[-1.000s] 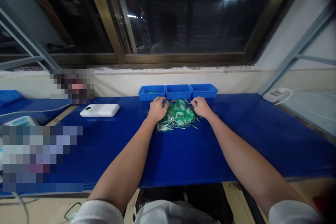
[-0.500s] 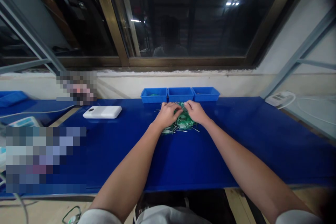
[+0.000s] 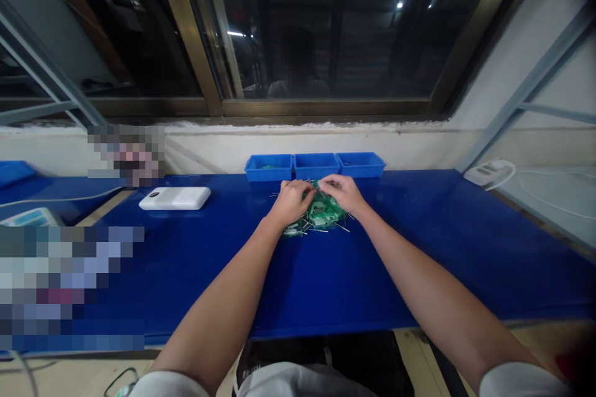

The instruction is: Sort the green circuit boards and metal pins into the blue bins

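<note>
Green plastic-looking pieces and silvery metal pins lie heaped near the far edge of the blue table, seemingly mostly unhandled, some green in the leftmost blue plastic bin, my left hand and right hand curled over them, pinching what I cannot tell.

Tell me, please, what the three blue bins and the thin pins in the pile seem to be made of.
Blue bins: probably moulded plastic, smooth with low sheen, judging by the even colour and thin rims. Thin pins: likely metal, silvery, from their bright glint, though too small for certainty.
</note>
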Available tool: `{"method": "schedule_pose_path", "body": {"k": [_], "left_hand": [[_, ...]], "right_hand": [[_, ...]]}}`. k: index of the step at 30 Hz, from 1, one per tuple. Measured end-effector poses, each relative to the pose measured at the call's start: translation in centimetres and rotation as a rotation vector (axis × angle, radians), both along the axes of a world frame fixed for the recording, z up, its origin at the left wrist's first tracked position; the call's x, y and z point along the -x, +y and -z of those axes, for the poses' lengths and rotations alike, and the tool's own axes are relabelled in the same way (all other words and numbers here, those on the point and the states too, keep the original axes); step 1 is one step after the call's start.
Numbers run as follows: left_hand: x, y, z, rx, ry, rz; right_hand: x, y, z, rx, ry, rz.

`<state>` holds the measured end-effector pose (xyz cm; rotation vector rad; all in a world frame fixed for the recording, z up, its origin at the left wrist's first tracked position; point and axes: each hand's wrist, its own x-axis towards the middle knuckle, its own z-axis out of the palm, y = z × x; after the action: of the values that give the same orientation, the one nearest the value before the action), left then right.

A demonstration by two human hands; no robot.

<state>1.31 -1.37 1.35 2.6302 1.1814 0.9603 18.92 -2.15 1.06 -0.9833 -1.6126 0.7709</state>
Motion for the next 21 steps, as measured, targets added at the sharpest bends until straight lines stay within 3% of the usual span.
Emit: {"method": "schedule_pose_path", "body": {"k": [5, 9, 16, 21], "left_hand": [[-0.1, 0.0, 0.0, 0.007, -0.025, 0.003], [0.4, 0.4, -0.1, -0.002, -0.111, -0.064], [2.8, 2.7, 0.9, 0.035, -0.288, -0.309], [3.2, 3.3, 1.6, 0.064, -0.282, -0.336]], "right_hand": [[-0.3, 0.0, -0.1, 0.068, 0.025, 0.0], [-1.1, 0.2, 0.0, 0.015, -0.027, 0.074], [-3.1, 1.6, 0.4, -0.179, -0.476, 0.343], [-3.5, 2.8, 1.0, -0.124, -0.695, 0.393]]}}
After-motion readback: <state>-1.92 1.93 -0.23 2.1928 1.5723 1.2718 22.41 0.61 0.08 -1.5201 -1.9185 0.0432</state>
